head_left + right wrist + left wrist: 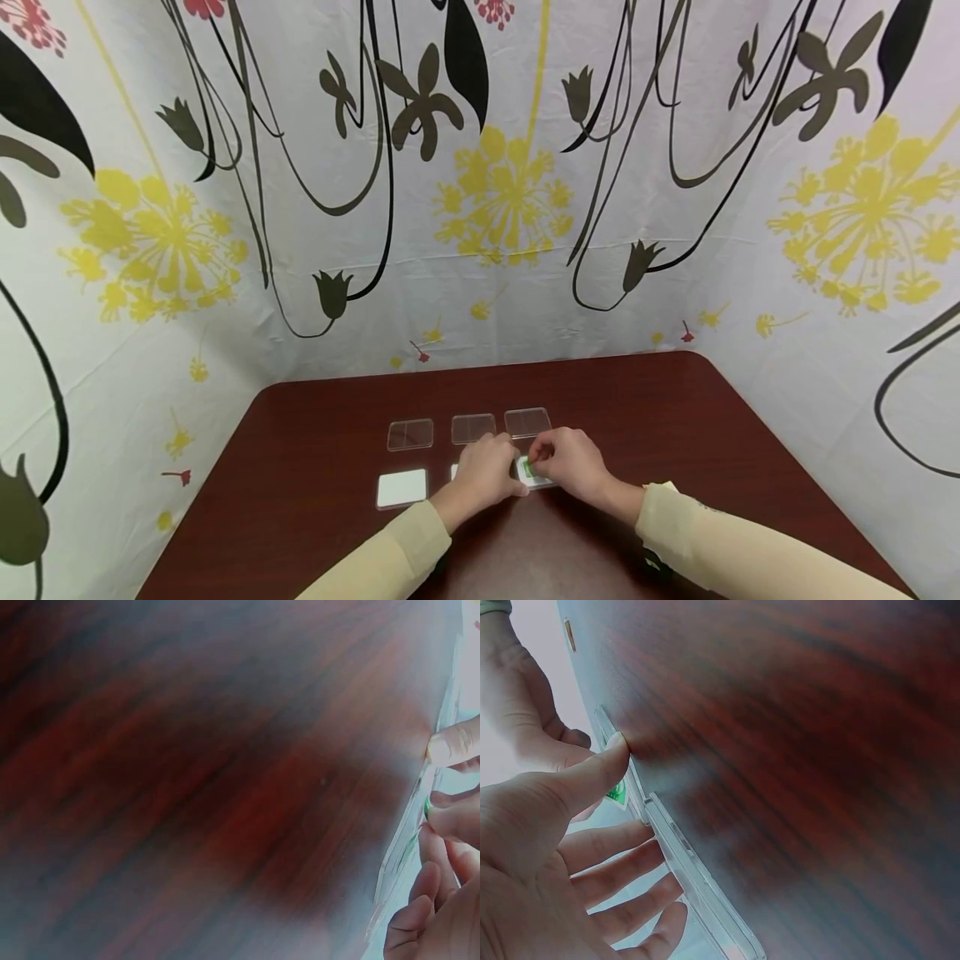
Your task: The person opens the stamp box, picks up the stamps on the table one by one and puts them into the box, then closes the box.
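Note:
My left hand steadies a flat clear case with a white insert. The thumb sits at the near edge, and the other fingers spread along the left side. The left fingers also reach beside a second clear-edged case, mostly hidden under that hand in the head view. Over the first case, my right hand pinches a thin green-and-white piece between thumb and forefinger. The piece's lower part overlaps the white insert in the head view. Its exact kind is hidden by the fingers.
Farther back lie three clear shallow cases: left, middle and right. A white-filled case lies at front left. The dark wooden table meets a floral curtain. A yellow item shows behind the right cuff.

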The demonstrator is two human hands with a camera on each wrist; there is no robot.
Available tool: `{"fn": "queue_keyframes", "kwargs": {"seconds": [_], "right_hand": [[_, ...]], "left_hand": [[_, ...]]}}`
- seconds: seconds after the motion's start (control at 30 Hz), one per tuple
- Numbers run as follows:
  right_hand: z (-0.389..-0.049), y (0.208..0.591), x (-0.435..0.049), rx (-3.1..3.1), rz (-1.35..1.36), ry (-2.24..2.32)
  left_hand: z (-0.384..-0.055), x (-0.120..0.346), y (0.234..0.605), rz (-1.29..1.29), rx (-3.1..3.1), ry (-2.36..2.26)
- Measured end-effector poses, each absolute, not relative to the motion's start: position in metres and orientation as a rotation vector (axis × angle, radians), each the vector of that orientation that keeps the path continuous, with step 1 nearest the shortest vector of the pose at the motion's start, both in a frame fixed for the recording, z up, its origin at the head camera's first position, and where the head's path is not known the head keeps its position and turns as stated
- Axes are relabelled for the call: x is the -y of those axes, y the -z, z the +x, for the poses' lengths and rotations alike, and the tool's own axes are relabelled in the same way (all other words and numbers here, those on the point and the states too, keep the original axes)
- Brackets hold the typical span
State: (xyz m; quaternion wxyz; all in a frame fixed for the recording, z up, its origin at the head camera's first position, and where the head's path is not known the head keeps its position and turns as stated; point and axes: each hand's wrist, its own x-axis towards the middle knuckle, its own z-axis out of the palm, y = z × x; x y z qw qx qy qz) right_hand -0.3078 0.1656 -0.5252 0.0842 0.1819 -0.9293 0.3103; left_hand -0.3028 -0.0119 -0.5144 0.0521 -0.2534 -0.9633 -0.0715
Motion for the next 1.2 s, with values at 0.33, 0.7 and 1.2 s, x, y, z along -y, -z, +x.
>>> {"fn": "queue_keyframes", "kwargs": {"seconds": [0.33,0.7,1.2], "right_hand": [[-0.307,0.528,-0.164,2.754,0.553,-0.797],[-0.307,0.526,-0.164,2.747,0.551,-0.793],[-0.323,0.49,-0.18,2.683,0.517,-0.942]], "left_hand": [[-0.303,0.013,0.515,-0.783,2.928,0.228],[-0.304,0.013,0.517,-0.783,2.933,0.262],[-0.304,0.015,0.515,-0.779,2.919,0.383]]}}
